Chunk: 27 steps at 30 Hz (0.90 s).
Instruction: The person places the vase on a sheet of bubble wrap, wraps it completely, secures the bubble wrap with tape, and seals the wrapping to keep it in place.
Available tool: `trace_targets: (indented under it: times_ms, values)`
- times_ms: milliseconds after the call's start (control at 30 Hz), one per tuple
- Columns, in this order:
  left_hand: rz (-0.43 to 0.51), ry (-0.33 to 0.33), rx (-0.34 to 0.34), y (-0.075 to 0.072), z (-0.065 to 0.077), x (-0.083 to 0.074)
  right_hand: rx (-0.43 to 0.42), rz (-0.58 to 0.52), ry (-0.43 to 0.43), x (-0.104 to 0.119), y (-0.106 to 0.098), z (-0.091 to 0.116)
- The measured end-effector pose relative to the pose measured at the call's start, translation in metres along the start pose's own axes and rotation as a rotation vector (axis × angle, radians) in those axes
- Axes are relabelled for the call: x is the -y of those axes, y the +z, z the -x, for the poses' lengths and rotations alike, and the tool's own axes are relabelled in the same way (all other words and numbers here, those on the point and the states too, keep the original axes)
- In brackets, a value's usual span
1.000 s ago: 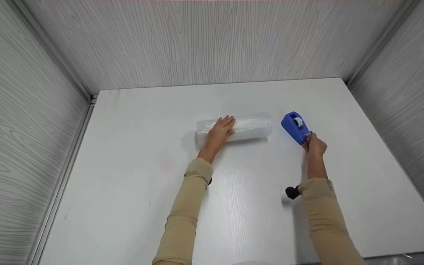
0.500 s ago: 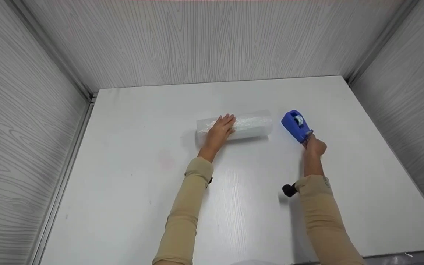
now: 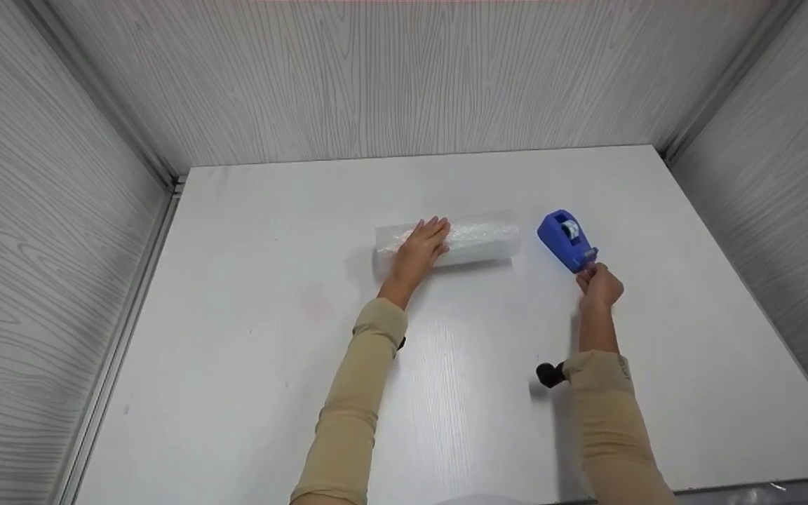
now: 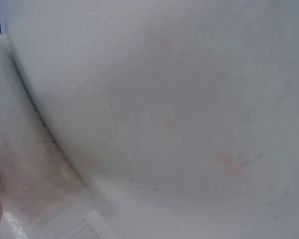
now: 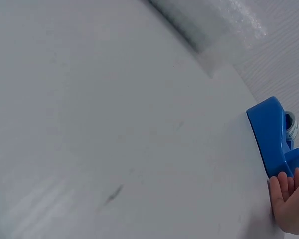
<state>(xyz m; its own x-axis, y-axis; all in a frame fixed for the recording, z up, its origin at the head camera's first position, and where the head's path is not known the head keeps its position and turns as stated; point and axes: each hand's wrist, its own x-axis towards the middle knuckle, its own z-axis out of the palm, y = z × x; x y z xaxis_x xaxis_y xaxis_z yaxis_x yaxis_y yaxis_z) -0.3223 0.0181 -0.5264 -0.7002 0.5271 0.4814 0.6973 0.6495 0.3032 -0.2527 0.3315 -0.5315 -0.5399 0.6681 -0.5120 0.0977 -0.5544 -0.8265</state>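
Observation:
A roll of clear bubble wrap (image 3: 481,238) lies crosswise on the white table. My left hand (image 3: 418,252) rests on its left part, fingers stretched across the top. In the left wrist view the wrap (image 4: 30,149) fills the left edge, with only a bit of the hand showing. To the right of the roll stands a blue tape dispenser (image 3: 562,238) holding a small tape roll (image 3: 570,229). My right hand (image 3: 600,284) is just off its cutter end, fingertips pinched together at the tape's end; the clear tape itself barely shows. The right wrist view shows those curled fingers beside the dispenser (image 5: 269,134).
Grey wood-grain panels (image 3: 404,77) wall the table (image 3: 271,393) at the back and both sides. A black wrist camera (image 3: 550,374) sticks out from the right sleeve, low over the tabletop.
My right hand has drawn back slightly toward me from the dispenser's cutter end. The dispenser stays about where it was, and my left hand keeps its place on the bubble wrap.

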Motion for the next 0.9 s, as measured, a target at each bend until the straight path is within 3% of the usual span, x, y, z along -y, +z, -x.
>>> trace_targets:
  times_ms: [100, 167, 367, 567, 733, 900]
  values:
    - [-0.002, 0.015, -0.016, 0.001, 0.001, -0.001, -0.006, -0.035, -0.016, -0.005, -0.004, 0.011]
    - [0.001, 0.02, -0.02, 0.002, 0.001, -0.001, 0.018, 0.011, -0.085, -0.009, -0.004, 0.019]
    - [-0.016, 0.012, -0.008, 0.002, 0.002, 0.0, 0.196, 0.192, -0.296, -0.015, 0.01, 0.052]
    - [-0.035, 0.014, -0.005, -0.001, 0.001, 0.001, 0.452, 0.223, -0.241, -0.02, 0.039, 0.081]
    - [-0.013, 0.017, -0.021, 0.001, 0.001, 0.002, 0.607, 0.205, -0.35, -0.034, 0.072, 0.101]
    - [-0.012, 0.014, -0.018, 0.002, 0.0, 0.002, 0.664, 0.235, -0.441, -0.047, 0.104, 0.113]
